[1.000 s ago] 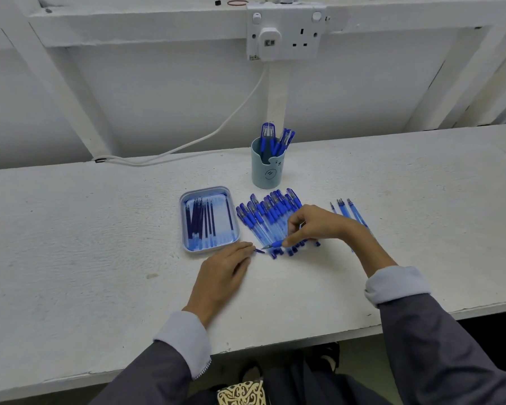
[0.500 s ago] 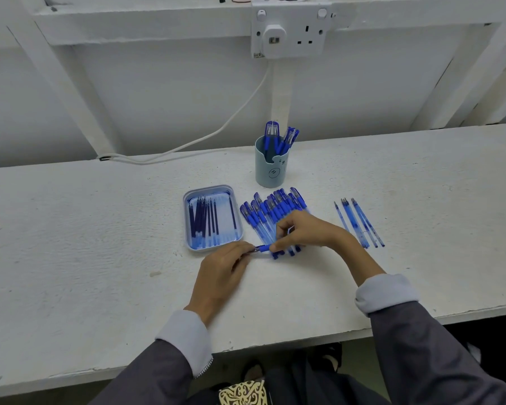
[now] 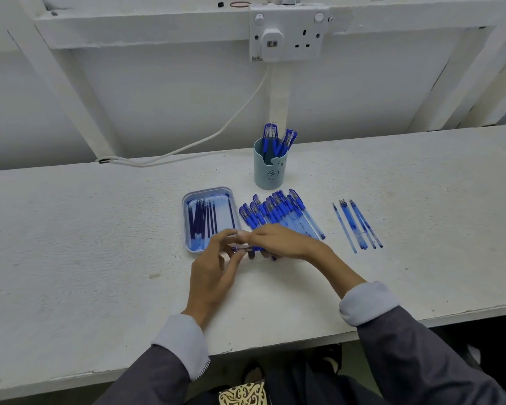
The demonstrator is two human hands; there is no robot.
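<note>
Just below the middle of the frame both hands meet over one blue pen (image 3: 241,248), lifted a little off the bench (image 3: 100,229). The left hand (image 3: 214,270) pinches its left end with curled fingertips, and the right hand (image 3: 284,242) grips the other end from above. The pen is mostly hidden between them, so whether it is being pulled apart or put together cannot be told. Just behind the left hand a shallow tray (image 3: 208,189) holds about eight thin dark refills (image 3: 200,220) lying side by side. Touching the right hand, a fanned row of capped pens (image 3: 278,213) lies on the bench. Well apart on the right lie four uncapped pens (image 3: 357,226), and a cup (image 3: 269,171) behind the row holds a few more capped ones (image 3: 270,135). Judging by these piles, the work looks partly done: a handful of pens have been handled, while the larger row probably remains.
</note>
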